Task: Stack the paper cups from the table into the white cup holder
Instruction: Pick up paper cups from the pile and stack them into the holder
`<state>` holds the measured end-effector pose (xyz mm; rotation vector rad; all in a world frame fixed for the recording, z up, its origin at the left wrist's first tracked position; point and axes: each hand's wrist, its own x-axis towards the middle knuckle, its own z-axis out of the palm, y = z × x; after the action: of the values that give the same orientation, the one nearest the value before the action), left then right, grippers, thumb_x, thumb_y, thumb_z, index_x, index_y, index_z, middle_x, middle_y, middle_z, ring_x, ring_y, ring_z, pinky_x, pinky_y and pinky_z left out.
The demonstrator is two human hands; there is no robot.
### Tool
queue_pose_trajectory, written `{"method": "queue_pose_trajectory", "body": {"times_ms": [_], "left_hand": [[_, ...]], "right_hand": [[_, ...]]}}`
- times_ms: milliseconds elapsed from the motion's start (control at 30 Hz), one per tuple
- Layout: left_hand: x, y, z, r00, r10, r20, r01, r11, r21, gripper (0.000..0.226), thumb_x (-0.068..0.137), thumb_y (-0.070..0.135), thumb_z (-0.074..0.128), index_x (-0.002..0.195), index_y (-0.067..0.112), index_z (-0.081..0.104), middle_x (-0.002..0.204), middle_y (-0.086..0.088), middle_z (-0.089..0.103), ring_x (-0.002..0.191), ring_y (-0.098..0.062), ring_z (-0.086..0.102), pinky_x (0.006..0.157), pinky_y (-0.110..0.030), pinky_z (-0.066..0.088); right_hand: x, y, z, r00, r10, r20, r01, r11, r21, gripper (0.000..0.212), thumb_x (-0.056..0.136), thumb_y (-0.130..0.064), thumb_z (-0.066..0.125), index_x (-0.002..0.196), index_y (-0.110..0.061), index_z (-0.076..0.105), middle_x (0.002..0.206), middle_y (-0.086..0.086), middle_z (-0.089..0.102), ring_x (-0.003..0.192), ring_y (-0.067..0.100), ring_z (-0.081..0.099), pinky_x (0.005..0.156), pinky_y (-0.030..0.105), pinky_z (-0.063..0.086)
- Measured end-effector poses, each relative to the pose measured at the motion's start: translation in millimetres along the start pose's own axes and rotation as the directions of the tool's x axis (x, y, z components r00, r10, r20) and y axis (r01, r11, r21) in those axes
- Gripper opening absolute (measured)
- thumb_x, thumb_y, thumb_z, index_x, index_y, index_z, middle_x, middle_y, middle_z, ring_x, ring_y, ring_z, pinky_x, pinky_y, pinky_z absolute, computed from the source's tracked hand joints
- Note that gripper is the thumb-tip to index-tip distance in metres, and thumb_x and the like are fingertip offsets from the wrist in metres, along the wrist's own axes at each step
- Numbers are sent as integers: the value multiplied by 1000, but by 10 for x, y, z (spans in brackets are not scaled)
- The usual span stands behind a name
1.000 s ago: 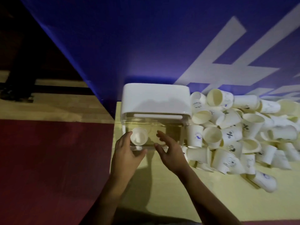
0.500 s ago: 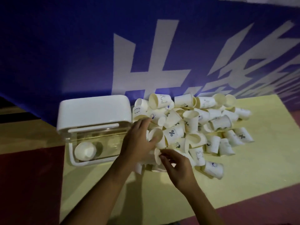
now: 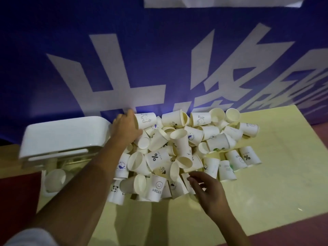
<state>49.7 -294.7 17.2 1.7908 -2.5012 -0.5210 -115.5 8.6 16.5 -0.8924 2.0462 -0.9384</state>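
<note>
A heap of white paper cups (image 3: 179, 150), many with small prints, lies tumbled on the yellow table (image 3: 276, 174). The white cup holder (image 3: 62, 134) stands at the left, with a white lid over a clear body. One cup (image 3: 55, 178) lies inside it near the front opening. My left hand (image 3: 126, 126) reaches to the heap's rear left and grips the rim end of a bear-print cup (image 3: 146, 119). My right hand (image 3: 207, 190) hovers at the heap's front edge with loosely bent fingers, the fingertips beside a fallen cup, holding nothing.
A blue banner with large white characters (image 3: 142, 68) hangs right behind the table. Red floor (image 3: 16, 192) shows to the left of and in front of the table. Bare yellow tabletop lies in front and to the right of the heap.
Both hands left the holder for the heap. Since half a second ago my left hand has reached farther back onto the bear-print cup, and my right hand has shifted right along the front.
</note>
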Motion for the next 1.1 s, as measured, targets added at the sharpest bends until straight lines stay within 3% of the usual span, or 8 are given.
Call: {"method": "queue_pose_trajectory", "body": {"times_ms": [233,367,433,567,667,767,933,1100], "left_hand": [[-160,32,-156,996,1,-88,-22,971,-237,74,72,49,88,129,29,45,127,-3,61,113,-27,61,91,-47,58],[-628,213,-316,981,-37,-189,-51,896,-441,77,70,51,89,134,29,52,133,4,57,115,-18,57,93,-35,51],[-902,303,-283,973,-46,-226,-79,856,-512,77,69,50,89,134,27,56,130,4,58,114,-17,58,93,-34,53],[-1210,330,-112,976,-92,-196,-37,821,-569,75,68,46,90,134,30,59,130,8,56,116,-8,53,89,-15,44],[-1256,265,-70,977,-127,-173,-1,804,-594,77,67,43,93,134,30,58,131,9,55,117,-6,52,95,-25,47],[-1273,179,-99,975,-151,-163,17,781,-624,81,66,46,92,136,28,55,132,12,55,118,-9,54,95,-30,49],[-1424,-74,-156,972,-165,-166,12,744,-668,79,65,45,93,133,30,55,130,11,58,117,-12,59,91,-32,54],[-1659,-428,-190,976,-168,-140,28,730,-683,77,63,54,91,129,35,56,125,14,63,114,-10,61,92,-43,57]], "right_hand": [[621,-59,-261,998,-34,-53,31,998,-60,26,92,-31,75,117,-32,68,102,-19,71,90,-1,66,79,30,58],[1197,-280,-107,999,-20,25,26,969,-244,79,78,-61,77,143,-25,49,133,-3,63,114,18,62,93,45,56],[1405,-395,11,997,2,79,25,939,-342,92,75,-67,76,148,-24,42,139,1,59,124,25,58,99,49,52],[1592,-455,189,998,4,61,20,916,-400,91,73,-68,76,146,-24,43,136,3,60,125,26,57,98,49,52],[1593,-450,229,999,-5,40,21,909,-416,87,78,-65,75,147,-23,44,141,2,57,130,25,53,101,46,51],[1454,-429,159,993,-113,-16,98,918,-385,86,82,-66,70,149,-21,42,144,2,56,131,25,52,100,47,52],[985,-574,-11,972,-219,-83,211,973,-91,75,81,-51,81,144,-29,46,137,-10,56,120,10,54,96,44,55],[532,-873,160,961,-267,-78,268,963,7,71,78,-49,85,139,-35,51,132,-25,55,119,0,54,94,35,55]]}}
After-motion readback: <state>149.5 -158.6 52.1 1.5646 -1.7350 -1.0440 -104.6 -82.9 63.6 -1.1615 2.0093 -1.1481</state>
